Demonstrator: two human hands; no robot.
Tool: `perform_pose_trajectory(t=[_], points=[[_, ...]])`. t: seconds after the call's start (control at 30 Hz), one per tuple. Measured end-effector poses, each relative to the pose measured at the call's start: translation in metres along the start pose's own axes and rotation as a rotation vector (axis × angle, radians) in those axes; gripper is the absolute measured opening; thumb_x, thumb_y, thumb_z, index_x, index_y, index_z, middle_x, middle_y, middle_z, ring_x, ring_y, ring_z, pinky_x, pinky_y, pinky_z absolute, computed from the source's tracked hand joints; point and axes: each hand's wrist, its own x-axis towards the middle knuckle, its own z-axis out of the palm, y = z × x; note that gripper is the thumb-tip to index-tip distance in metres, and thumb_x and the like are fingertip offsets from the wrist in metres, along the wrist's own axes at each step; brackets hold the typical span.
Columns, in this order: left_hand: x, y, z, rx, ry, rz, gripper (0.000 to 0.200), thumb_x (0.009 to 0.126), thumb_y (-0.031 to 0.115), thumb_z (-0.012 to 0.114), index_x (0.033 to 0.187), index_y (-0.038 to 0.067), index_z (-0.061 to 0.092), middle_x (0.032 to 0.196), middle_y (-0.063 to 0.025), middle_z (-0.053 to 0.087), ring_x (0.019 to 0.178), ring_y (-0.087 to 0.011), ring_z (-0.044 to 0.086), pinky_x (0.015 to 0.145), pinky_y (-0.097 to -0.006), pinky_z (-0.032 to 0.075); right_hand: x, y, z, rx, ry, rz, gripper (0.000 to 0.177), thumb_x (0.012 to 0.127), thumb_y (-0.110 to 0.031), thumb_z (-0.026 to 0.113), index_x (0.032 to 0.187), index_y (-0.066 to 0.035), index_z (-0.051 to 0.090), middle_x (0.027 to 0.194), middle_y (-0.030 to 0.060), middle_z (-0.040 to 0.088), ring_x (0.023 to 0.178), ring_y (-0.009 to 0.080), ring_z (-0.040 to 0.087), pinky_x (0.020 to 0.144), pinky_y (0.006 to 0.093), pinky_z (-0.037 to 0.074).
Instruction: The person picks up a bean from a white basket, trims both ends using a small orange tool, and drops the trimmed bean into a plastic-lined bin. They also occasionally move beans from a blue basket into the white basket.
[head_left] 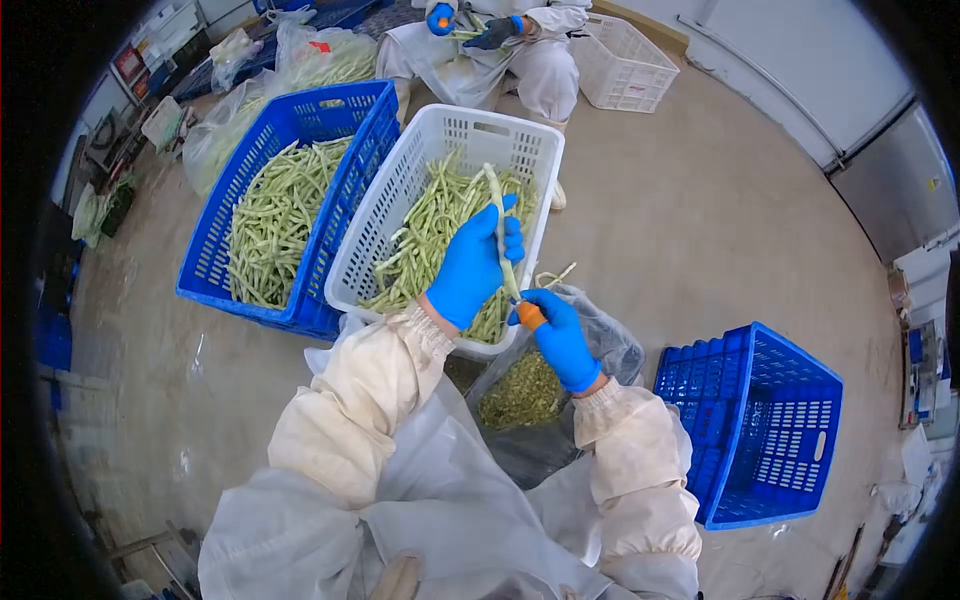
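Note:
My left hand (pixel 470 262), in a blue glove, is closed around several long green beans (pixel 494 192) held roughly upright with their ends lined up low. In my right hand (pixel 565 345), also blue-gloved, is a small knife with an orange handle (pixel 531 316); its tip is at the lower ends of the beans, and most of the blade is hidden. Beneath my left hand stands a white crate (pixel 352 258) with a heap of green beans (pixel 425 235). Under my right hand, an open plastic bag (pixel 615 345) contains chopped green trimmings (pixel 522 390).
Left of the white crate is a blue crate (pixel 205 235) full of beans. An upturned-sideways blue crate (pixel 705 400) lies at right. Across from me sits a co-worker (pixel 545 70) in blue and dark gloves, beside another white crate (pixel 625 75). Bagged beans (pixel 320 60) lie at back left.

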Motion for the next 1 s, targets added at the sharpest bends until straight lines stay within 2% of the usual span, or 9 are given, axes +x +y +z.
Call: perform_pose_trajectory(t=[0.17, 0.27, 0.37, 0.47, 0.6, 0.67, 0.77, 0.87, 1.0], points=[[-0.013, -0.01, 0.019, 0.461, 0.176, 0.104, 0.037, 0.091, 0.023, 0.051, 0.121, 0.001, 0.052, 0.08, -0.0022, 0.053, 0.066, -0.0116, 0.048, 0.06, -0.0242, 0.041, 0.004, 0.026, 0.006, -0.313, 0.141, -0.107, 0.015, 0.082, -0.011, 0.058, 0.092, -0.001, 0.06, 0.071, 0.0135, 0.061, 0.062, 0.0193, 0.06, 0.058, 0.0327, 0.047], [-0.022, -0.025, 0.027, 1.148, 0.103, 0.153, 0.023, 0.087, 0.018, 0.056, 0.102, 0.002, 0.065, 0.077, 0.0004, 0.058, 0.062, -0.0094, 0.051, 0.058, -0.0226, 0.041, 0.001, 0.013, 0.021, -0.918, -0.007, -0.26, 0.018, 0.074, -0.011, 0.057, 0.09, -0.004, 0.061, 0.075, 0.0207, 0.059, 0.071, 0.0385, 0.058, 0.061, 0.0443, 0.047], [-0.019, -0.03, 0.002, 1.488, -0.101, 0.518, 0.022, 0.086, 0.017, 0.057, 0.1, 0.003, 0.066, 0.075, -0.0003, 0.058, 0.063, -0.009, 0.051, 0.056, -0.0226, 0.04, -0.003, 0.007, 0.011, -0.848, 0.071, -0.312, 0.018, 0.073, -0.008, 0.056, 0.09, -0.003, 0.06, 0.076, 0.0181, 0.06, 0.069, 0.0333, 0.06, 0.062, 0.0397, 0.048], [-0.016, 0.0, -0.018, 1.594, -0.022, 0.46, 0.023, 0.087, 0.02, 0.056, 0.099, 0.002, 0.065, 0.073, -0.0026, 0.058, 0.062, -0.0097, 0.051, 0.055, -0.0232, 0.04, -0.005, -0.021, -0.052, -0.408, 0.444, -0.199, 0.02, 0.074, -0.001, 0.049, 0.091, -0.002, 0.059, 0.075, 0.0075, 0.056, 0.067, 0.0162, 0.054, 0.063, 0.0297, 0.046], [-0.021, 0.056, -0.028, 1.056, 0.221, 0.029, 0.028, 0.089, 0.024, 0.055, 0.103, 0.001, 0.061, 0.074, -0.004, 0.056, 0.06, -0.0107, 0.049, 0.053, -0.0241, 0.04, -0.018, -0.011, -0.145, -0.107, 0.737, -0.172, 0.015, 0.076, -0.002, 0.048, 0.087, -0.002, 0.058, 0.072, 0.0095, 0.055, 0.064, 0.0134, 0.051, 0.058, 0.0277, 0.044], [-0.024, 0.069, -0.029, 0.315, 0.254, -0.012, 0.032, 0.091, 0.024, 0.053, 0.112, 0.0, 0.054, 0.075, -0.0038, 0.051, 0.058, -0.0105, 0.044, 0.053, -0.0227, 0.039, -0.028, 0.02, -0.167, -0.778, 0.521, 0.155, 0.012, 0.076, -0.006, 0.051, 0.084, -0.002, 0.058, 0.072, 0.0132, 0.056, 0.061, 0.0188, 0.053, 0.057, 0.031, 0.044], [-0.022, 0.072, -0.043, 0.029, 0.152, -0.025, 0.037, 0.092, 0.025, 0.051, 0.12, 0.001, 0.047, 0.077, -0.0035, 0.048, 0.059, -0.0099, 0.041, 0.053, -0.0217, 0.037, -0.033, 0.039, -0.113, -0.967, 0.197, -0.059, 0.016, 0.074, -0.011, 0.06, 0.087, -0.002, 0.059, 0.081, 0.0161, 0.06, 0.07, 0.0301, 0.057, 0.065, 0.0346, 0.046], [-0.018, 0.061, -0.046, -0.014, 0.087, -0.022, 0.041, 0.092, 0.027, 0.051, 0.123, 0.0, 0.045, 0.078, -0.004, 0.049, 0.061, -0.0111, 0.041, 0.053, -0.0233, 0.037, -0.022, 0.02, -0.044, -0.698, 0.088, -0.299, 0.023, 0.076, -0.01, 0.063, 0.097, -0.002, 0.06, 0.091, 0.0134, 0.062, 0.084, 0.0274, 0.061, 0.075, 0.0327, 0.047], [-0.02, 0.046, -0.022, 0.14, 0.121, 0.063, 0.04, 0.091, 0.03, 0.053, 0.118, 0.001, 0.048, 0.077, -0.0028, 0.05, 0.061, -0.0116, 0.042, 0.052, -0.0242, 0.037, -0.007, 0.013, 0.007, -0.151, -0.133, 0.0, 0.024, 0.082, -0.009, 0.06, 0.105, -0.001, 0.059, 0.092, 0.0097, 0.063, 0.086, 0.0163, 0.059, 0.076, 0.0292, 0.047]])
